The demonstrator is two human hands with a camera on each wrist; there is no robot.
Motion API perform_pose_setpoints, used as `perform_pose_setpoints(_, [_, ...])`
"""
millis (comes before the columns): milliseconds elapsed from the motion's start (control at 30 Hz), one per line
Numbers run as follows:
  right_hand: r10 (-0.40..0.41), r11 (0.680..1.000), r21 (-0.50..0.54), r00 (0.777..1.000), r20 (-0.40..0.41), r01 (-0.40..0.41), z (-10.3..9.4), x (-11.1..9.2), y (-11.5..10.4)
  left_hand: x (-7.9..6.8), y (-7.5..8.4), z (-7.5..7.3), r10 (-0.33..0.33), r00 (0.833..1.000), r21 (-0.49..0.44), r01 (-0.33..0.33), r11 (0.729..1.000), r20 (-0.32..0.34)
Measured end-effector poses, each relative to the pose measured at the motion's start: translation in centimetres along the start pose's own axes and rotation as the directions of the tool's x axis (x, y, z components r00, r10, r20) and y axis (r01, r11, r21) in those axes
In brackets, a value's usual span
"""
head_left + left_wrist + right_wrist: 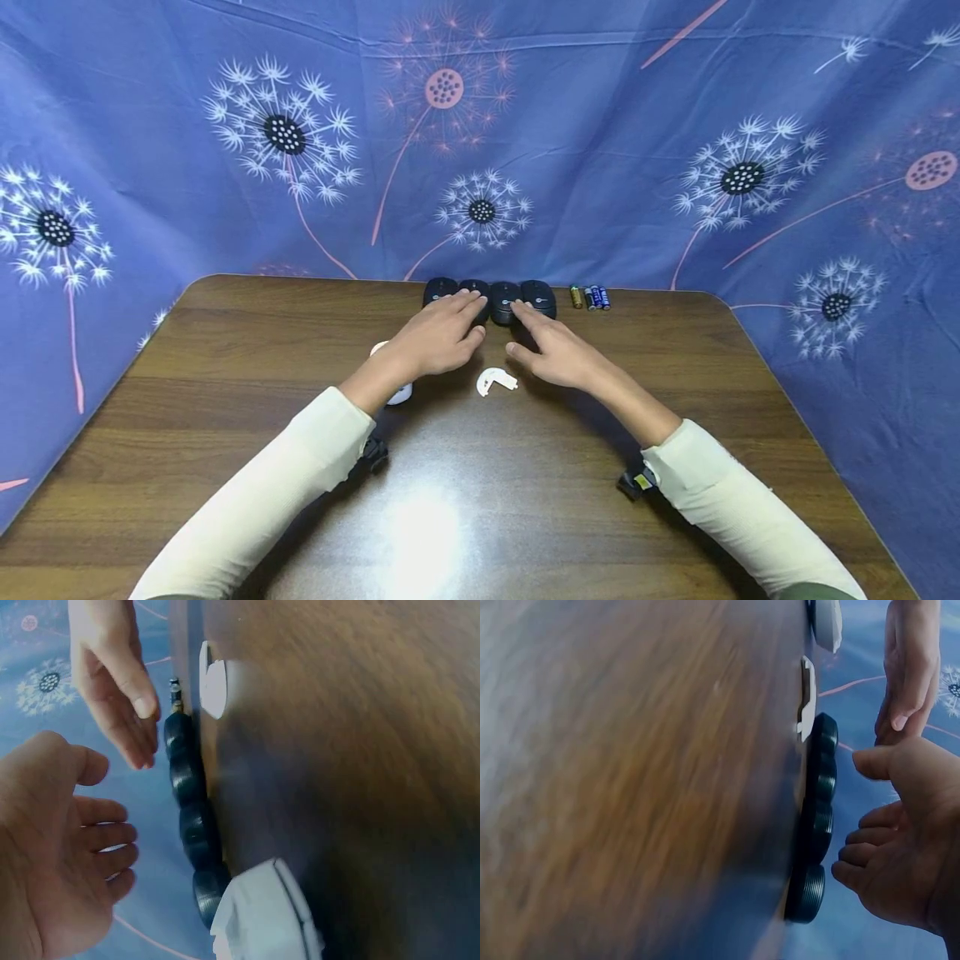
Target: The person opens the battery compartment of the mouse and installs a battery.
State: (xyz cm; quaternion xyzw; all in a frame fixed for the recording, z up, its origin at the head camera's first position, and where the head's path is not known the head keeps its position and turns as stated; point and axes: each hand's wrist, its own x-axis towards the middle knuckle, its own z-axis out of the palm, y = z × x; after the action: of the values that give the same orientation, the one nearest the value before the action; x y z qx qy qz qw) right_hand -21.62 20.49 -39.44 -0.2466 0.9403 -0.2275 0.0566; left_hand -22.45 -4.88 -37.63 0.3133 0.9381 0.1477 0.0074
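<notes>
Several black computer mice point(505, 302) stand side by side in a row at the table's far edge. My left hand point(442, 333) is held above the table in front of the row, its fingers stretched forward and hiding part of the mice in the head view. Opposite it, my right hand point(561, 350) hovers with fingers extended. Both wrist views show a gap between the hands and the mice, and neither hand holds anything. Between the hands lies a white curved cover point(495, 381) with a notch. A white mouse-shaped body point(262, 919) sits under my left wrist, partly hidden in the head view.
Several small batteries point(591, 297) lie right of the black mice, near the far edge of the brown wooden table point(525, 500). Behind the table hangs a blue cloth point(600, 167) with a dandelion print.
</notes>
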Motion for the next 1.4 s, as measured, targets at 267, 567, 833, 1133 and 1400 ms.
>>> perform_pose_setpoints(267, [0.027, 0.998, -0.05, 1.0, 0.016, -0.026, -0.5, -0.4, 1.2, 1.6, 1.0, 1.4, 0.034, 0.999, 0.012, -0.034, 0.999, -0.002])
perform_pose_setpoints(567, [0.062, 0.996, -0.064, 0.998, 0.033, -0.06, -1.4, -0.7, 3.0, 3.3, 2.1, 1.8, 0.017, 0.998, 0.017, -0.018, 1.0, 0.065])
perform_pose_setpoints(833, [0.085, 0.995, -0.063, 0.996, 0.042, -0.082, -1.9, -0.8, 4.0, 5.3, 3.5, 2.6, 0.046, 0.997, 0.029, -0.048, 0.998, 0.067])
perform_pose_setpoints(1133, [0.1, 0.992, -0.089, 0.991, 0.089, -0.093, -1.8, -0.8, 4.4, 6.9, 3.4, 4.8, -0.006, 0.99, 0.028, 0.002, 1.0, 0.143])
perform_pose_setpoints(1400, [0.106, 0.989, -0.113, 0.991, 0.085, -0.097, -2.3, -0.6, 4.7, 7.1, 3.9, 5.1, -0.028, 0.991, 0.082, 0.018, 0.996, 0.127])
